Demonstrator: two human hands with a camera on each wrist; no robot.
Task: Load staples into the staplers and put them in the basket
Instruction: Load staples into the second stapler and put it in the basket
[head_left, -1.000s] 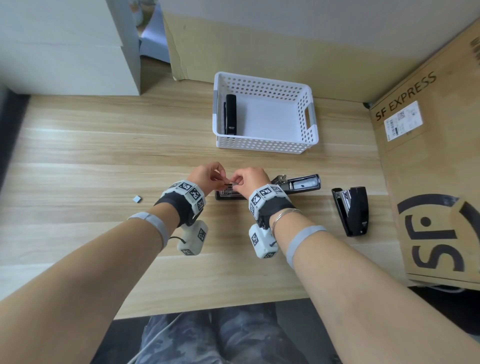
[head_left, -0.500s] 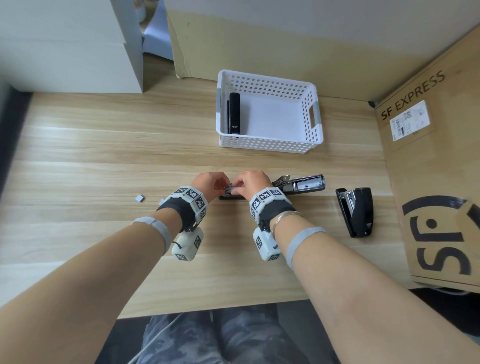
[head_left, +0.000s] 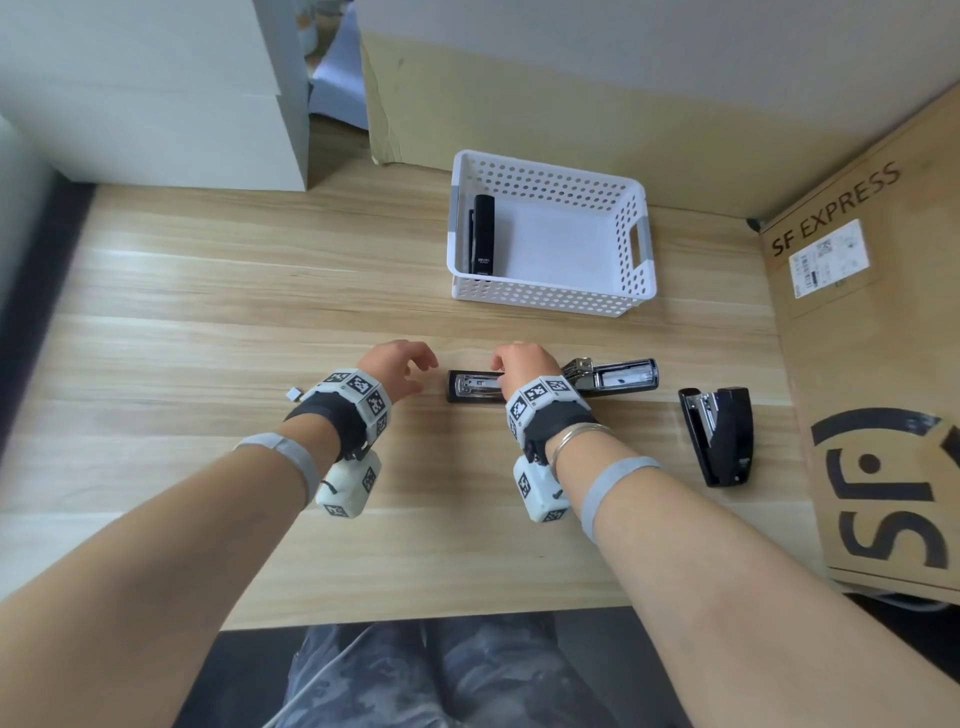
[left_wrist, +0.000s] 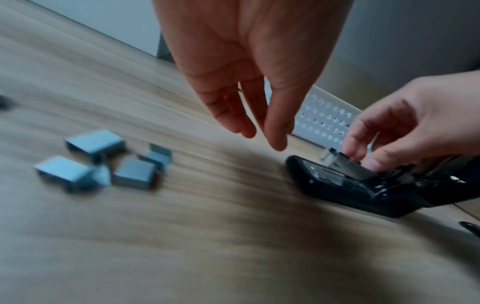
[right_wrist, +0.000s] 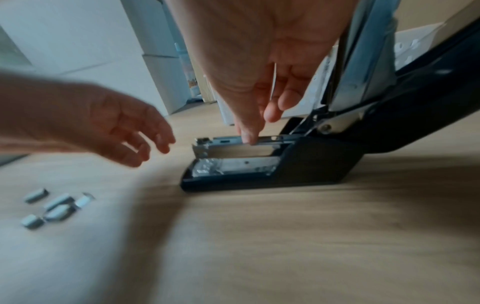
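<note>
A black stapler (head_left: 470, 388) lies flipped open on the wooden table, its lid (head_left: 623, 375) folded out to the right. My right hand (head_left: 498, 371) pinches its metal magazine (right_wrist: 233, 142) between thumb and fingers (left_wrist: 363, 156). To the left of the stapler hovers my left hand (head_left: 423, 371), fingers relaxed and holding nothing (left_wrist: 262, 131). Several loose staple blocks (left_wrist: 96, 162) lie on the table to its left (right_wrist: 52, 207). A second black stapler (head_left: 719, 436) lies further right. The white basket (head_left: 545, 306) behind holds one black stapler (head_left: 482, 234).
A large SF Express cardboard box (head_left: 883, 364) walls off the right side. White boxes (head_left: 156, 93) stand at the back left and a cardboard sheet (head_left: 519, 104) leans behind the basket. The table's front edge (head_left: 415, 618) runs just above my lap.
Both hands were together over the open stapler's magazine. My left hand has let go and drawn off to the left, fingers spread. The right hand stays on the magazine.
</note>
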